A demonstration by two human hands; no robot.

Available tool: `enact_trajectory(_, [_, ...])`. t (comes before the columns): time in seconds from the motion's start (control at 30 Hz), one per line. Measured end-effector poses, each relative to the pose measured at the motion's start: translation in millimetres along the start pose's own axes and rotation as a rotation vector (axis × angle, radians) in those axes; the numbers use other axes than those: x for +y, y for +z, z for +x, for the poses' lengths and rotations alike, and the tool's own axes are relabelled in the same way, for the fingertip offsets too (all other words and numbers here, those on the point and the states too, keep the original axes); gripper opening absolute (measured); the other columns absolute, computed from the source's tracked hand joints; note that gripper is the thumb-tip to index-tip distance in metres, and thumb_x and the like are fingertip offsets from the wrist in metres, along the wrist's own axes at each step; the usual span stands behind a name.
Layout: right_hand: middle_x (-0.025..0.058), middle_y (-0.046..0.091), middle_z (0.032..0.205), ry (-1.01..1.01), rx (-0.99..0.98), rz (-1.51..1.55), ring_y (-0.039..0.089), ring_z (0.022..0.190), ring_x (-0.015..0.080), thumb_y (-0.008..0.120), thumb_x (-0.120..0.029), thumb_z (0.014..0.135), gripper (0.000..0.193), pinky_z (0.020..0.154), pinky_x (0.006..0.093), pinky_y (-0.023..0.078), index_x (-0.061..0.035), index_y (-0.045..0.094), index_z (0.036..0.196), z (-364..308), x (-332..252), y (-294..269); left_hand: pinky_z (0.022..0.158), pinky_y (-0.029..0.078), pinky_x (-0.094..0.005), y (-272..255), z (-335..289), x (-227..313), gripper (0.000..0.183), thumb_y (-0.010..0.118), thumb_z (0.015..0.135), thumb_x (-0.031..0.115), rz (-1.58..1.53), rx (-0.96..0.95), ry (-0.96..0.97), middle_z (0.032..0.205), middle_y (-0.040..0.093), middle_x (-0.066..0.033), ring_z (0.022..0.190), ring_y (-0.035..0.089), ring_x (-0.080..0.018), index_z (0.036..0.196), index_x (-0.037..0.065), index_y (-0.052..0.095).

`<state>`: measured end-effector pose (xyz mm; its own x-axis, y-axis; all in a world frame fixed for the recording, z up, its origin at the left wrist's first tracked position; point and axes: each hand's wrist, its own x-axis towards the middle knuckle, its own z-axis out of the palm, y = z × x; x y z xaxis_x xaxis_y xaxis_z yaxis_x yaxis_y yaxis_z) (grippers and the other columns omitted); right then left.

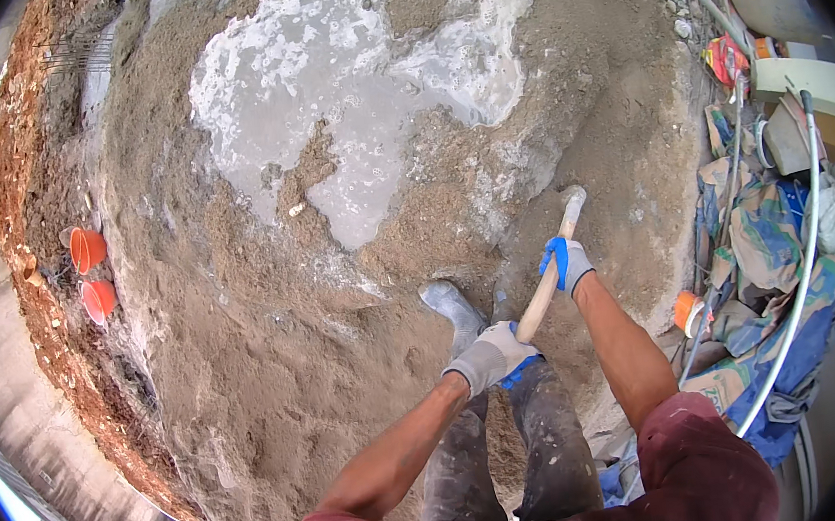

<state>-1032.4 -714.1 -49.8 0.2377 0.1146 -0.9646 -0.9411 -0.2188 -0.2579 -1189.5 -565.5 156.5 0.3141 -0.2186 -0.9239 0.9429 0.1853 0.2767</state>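
Maroon sleeves [703,454] sit closest; left hand [494,356] and right hand [570,265] clamp a wooden handle [543,304]; sacks [765,239] rightward bear illegible print.

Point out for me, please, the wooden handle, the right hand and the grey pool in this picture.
Wooden handle [542,301]: head view, middle of its bare shaft.
Right hand [571,264]: head view, middle of the gloved hand.
Grey pool [367,153]: head view, wet surface near its middle.
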Motion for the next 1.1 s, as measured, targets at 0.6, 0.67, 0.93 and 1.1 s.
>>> enact_trajectory(0.6, [0.0105,0.05,0.076,0.075,-0.092,0.418,0.055,0.068,0.0283,0.06,-0.013,0.087,0.019,0.07,0.049,0.053,-0.0092,0.045,0.099,-222.3,93.4,316.3,0.04,0.043,-0.0255,-244.2,-309.3,-127.4,0.021,0.073,0.082,0.016,-0.077,-0.094,0.079,0.066,0.056,0.0003,0.045,0.051,-0.0087,0.093,0.005,0.059])
enact_trajectory(0.67, [0.0093,0.048,0.075,0.064,-0.052,0.391,0.054,0.066,0.0278,0.061,-0.013,0.086,0.018,0.068,0.0487,0.053,-0.0099,0.046,0.095,-209.1,56.0,254.5,0.042,0.044,-0.0253,-206.9,-261.5,-112.0,0.025,0.074,0.081,0.015,-0.094,-0.149,0.182,0.073,0.059,-0.0021,0.048,0.051,-0.0084,0.098,0.004,0.06])
enact_trajectory(0.93, [0.0035,0.048,0.061,-0.347,0.353,-0.065,0.049,0.048,0.0211,0.063,-0.015,0.085,0.014,0.044,0.0383,0.047,-0.0115,0.05,0.082,-168.7,-161.0,-11.3,0.041,0.043,-0.0266,73.2,-36.5,15.5,0.027,0.072,0.084,0.01,-0.673,-0.494,0.449,0.076,0.059,-0.0028,0.049,0.053,-0.0105,0.105,0.004,0.056])
enact_trajectory(1.1, [0.0036,0.049,0.061,-0.48,0.395,-0.072,0.048,0.045,0.0201,0.062,-0.01,0.084,0.012,0.04,0.0368,0.043,-0.0108,0.05,0.083,-125.1,-290.3,-102.2,0.047,0.045,-0.0243,154.2,64.7,125.1,0.025,0.073,0.083,0.009,-0.592,-0.468,0.38,0.076,0.06,-0.0016,0.053,0.054,-0.0088,0.103,0.003,0.058])
